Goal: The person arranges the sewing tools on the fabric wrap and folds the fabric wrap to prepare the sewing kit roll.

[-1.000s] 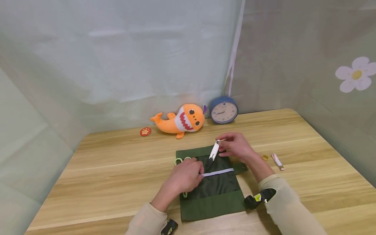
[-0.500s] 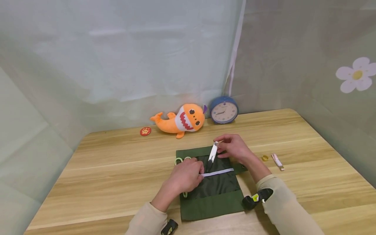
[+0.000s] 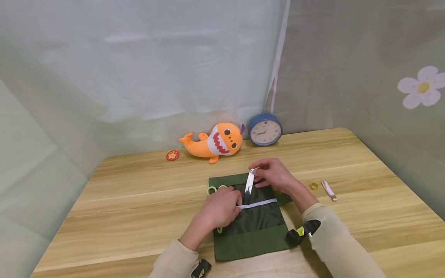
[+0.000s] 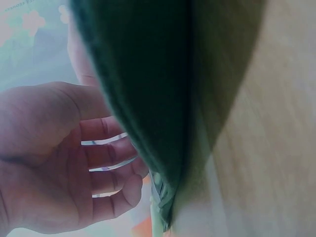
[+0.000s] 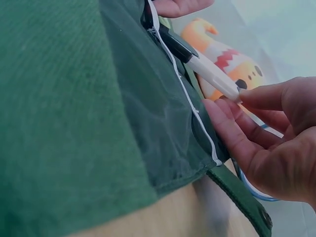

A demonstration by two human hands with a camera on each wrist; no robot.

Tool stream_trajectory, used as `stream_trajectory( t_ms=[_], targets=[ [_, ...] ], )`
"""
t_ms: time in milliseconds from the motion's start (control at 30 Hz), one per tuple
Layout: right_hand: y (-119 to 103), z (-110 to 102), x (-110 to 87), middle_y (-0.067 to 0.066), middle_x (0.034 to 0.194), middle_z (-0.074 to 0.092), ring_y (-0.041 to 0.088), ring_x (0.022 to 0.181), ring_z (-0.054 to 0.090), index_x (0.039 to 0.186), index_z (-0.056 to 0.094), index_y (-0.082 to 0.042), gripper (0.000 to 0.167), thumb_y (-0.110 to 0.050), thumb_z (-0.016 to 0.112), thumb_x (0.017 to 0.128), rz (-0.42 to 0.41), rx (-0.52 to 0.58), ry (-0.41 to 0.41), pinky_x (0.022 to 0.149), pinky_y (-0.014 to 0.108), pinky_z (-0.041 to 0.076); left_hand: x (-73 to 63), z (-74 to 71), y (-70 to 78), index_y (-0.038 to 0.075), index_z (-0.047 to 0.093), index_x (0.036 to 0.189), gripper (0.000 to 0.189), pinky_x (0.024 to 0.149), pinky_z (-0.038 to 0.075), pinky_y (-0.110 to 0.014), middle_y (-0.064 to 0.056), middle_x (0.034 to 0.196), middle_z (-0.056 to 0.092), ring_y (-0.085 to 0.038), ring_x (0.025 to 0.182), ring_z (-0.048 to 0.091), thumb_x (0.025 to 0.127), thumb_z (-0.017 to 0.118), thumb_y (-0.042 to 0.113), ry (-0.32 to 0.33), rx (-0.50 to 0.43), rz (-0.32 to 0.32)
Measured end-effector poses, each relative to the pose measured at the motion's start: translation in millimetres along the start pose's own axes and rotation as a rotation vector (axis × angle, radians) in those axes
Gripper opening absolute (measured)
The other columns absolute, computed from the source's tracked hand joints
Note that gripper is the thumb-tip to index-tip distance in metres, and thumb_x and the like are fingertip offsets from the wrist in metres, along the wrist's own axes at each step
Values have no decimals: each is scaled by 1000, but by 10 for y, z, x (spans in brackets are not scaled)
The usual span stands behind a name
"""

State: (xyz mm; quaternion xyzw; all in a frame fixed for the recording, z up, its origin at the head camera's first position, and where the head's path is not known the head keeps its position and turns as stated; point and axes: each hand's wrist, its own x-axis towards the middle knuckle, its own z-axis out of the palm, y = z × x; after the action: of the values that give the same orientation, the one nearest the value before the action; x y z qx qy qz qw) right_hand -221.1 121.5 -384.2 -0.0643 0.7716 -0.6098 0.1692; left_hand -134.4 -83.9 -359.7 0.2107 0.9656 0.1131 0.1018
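A dark green fabric roll pouch lies unfolded on the table, a white elastic band crossing its dark inner panel. My left hand bends over the pouch's left side and pinches the band near its left end. Partly beneath that hand is a pair of scissors with pale green handles. Between thumb and fingers, my right hand pinches the far end of a slim white tool with a black end, possibly thread snips. Its black end points down at the band; the right wrist view shows it meeting the band's edge.
Right of the pouch lie a small gold ring-like piece and a folded pale pink strip with a metal end. At the back are an orange plush shark, a blue alarm clock and a red round badge.
My right hand has shifted left, bringing the white tool closer to my left hand and standing it steeper. The left hand keeps its place on the band.
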Motion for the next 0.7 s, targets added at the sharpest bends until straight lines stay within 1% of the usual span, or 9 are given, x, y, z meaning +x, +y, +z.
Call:
stream_trajectory(
  t_ms=[433,600,700],
  targets=[
    [4,49,29,12,97,70,15,76,68,129,67,9,29,-1,58,103,-13,-66,-50,72,33,64,-26,-12,5,17,70,89,10,66,50,-34,2,90,61,-19,88,57,96,76,19,9,1,9],
    [-18,76,54,12,99,72,14,73,69,126,70,7,27,-2,60,102,-20,-116,-73,70,32,64,-14,-12,2,17,69,89,10,66,49,-34,3,91,62,-19,88,58,96,76,19,14,2,11],
    [-35,97,62,12,99,72,15,73,68,125,71,7,26,-1,61,102,-21,-126,-96,70,31,63,-6,-12,-2,17,69,89,10,66,49,-33,3,90,62,-18,87,57,96,77,19,15,-2,14]
  ],
)
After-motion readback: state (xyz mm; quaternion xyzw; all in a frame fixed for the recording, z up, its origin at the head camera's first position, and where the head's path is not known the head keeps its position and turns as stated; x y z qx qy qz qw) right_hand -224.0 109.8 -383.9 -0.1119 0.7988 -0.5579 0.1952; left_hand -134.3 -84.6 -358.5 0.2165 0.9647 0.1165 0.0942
